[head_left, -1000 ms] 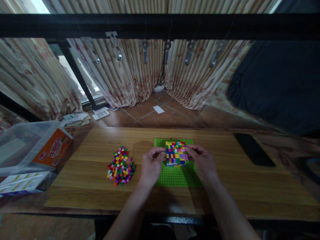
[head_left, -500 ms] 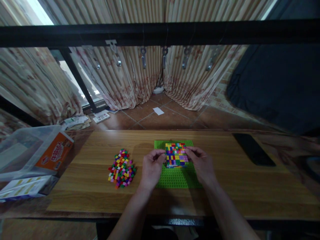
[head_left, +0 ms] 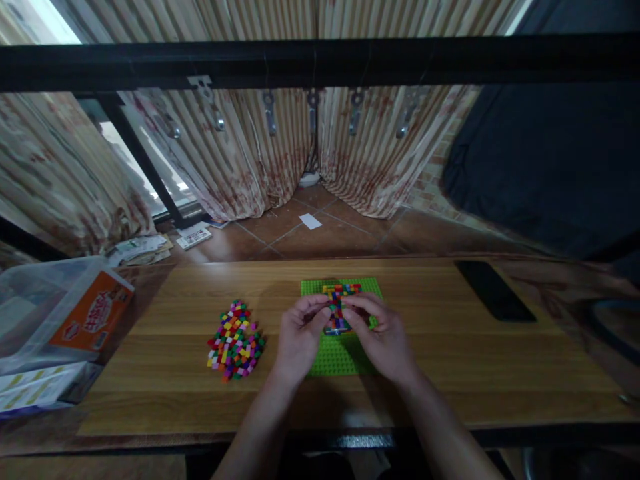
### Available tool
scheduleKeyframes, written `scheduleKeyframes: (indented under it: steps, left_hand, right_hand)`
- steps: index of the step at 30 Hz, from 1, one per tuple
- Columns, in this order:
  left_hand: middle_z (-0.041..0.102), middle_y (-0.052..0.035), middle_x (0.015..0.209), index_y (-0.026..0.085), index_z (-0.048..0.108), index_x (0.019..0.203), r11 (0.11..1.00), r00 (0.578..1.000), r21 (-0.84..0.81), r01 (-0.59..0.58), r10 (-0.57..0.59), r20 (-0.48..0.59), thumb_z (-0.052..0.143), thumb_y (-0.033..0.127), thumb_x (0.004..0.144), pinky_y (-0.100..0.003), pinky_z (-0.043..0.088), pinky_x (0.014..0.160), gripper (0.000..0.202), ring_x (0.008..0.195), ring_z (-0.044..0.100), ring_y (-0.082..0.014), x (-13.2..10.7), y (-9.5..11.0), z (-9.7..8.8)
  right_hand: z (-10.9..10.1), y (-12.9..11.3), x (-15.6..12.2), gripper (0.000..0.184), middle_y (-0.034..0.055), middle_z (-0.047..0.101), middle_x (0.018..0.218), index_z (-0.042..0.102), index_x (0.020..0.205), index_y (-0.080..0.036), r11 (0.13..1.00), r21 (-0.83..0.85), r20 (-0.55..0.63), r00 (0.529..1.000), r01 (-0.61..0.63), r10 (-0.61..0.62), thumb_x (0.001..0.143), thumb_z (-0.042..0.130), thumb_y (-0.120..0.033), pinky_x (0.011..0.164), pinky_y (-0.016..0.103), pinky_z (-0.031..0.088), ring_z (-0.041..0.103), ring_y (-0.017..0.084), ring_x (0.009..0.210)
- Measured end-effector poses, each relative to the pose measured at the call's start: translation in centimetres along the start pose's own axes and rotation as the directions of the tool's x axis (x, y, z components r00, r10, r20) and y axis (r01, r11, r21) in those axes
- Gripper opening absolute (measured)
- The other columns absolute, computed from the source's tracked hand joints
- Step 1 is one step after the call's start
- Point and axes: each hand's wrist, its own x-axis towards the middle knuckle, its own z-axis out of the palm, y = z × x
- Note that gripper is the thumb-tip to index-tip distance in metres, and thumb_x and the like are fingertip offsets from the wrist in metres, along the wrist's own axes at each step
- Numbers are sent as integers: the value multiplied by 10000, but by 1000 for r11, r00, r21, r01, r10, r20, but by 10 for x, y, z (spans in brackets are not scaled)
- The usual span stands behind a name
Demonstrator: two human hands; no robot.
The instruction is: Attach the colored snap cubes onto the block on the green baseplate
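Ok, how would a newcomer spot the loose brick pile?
Find the long wooden table, then the green studded baseplate near its middle. Left of that, beyond the left hand, lies the multicoloured brick pile. Unlike the assembled bricks over the baseplate, these lie loose on the wood.

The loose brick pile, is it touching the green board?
Apart. The head view shows a strip of the wooden table between the loose brick pile and the green board.
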Motion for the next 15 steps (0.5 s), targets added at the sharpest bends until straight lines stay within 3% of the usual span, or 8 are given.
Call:
scheduleKeyframes:
  steps: [4, 9, 13, 15]
  left_hand:
    - [700, -16, 718, 149, 691, 911, 1000, 996, -10, 12, -11, 91, 745, 252, 700, -233, 495, 652, 241, 619, 597, -113, -2, 1, 0]
    - [695, -17, 697, 155, 687, 946, 1000, 988, 0, -1, 1, 152, 748, 312, 721, -242, 489, 646, 281, 607, 590, -119, -2, -3, 0]
    - [695, -29, 698, 154, 715, 922, 998, 994, 56, -35, 29, 105, 753, 359, 729, -254, 476, 648, 284, 634, 590, -130, 3, 11, -6]
    - [650, -16, 647, 170, 743, 870, 995, 994, 24, -98, 97, 44, 762, 383, 725, -254, 460, 638, 259, 625, 561, -125, 1, 25, -15]
  right_hand:
    - [2, 0, 0, 196, 38, 684, 996, 726, 1058, -304, 997, 21, 66, 995, 69, -70, 906, 603, -315, 851, 344, 503, 634, 186, 965]
    - [2, -1, 0, 140, 26, 681, 950, 748, 962, -300, 996, 68, 43, 997, 57, -60, 883, 633, -295, 825, 325, 507, 640, 178, 939]
    - [-15, 7, 6, 101, 21, 695, 892, 758, 856, -272, 997, 75, -116, 992, -37, 45, 825, 676, -323, 733, 307, 503, 638, 172, 822]
    - [-28, 14, 9, 114, 21, 697, 820, 754, 797, -243, 987, 105, -235, 961, -124, 146, 772, 714, -346, 689, 303, 489, 622, 168, 747]
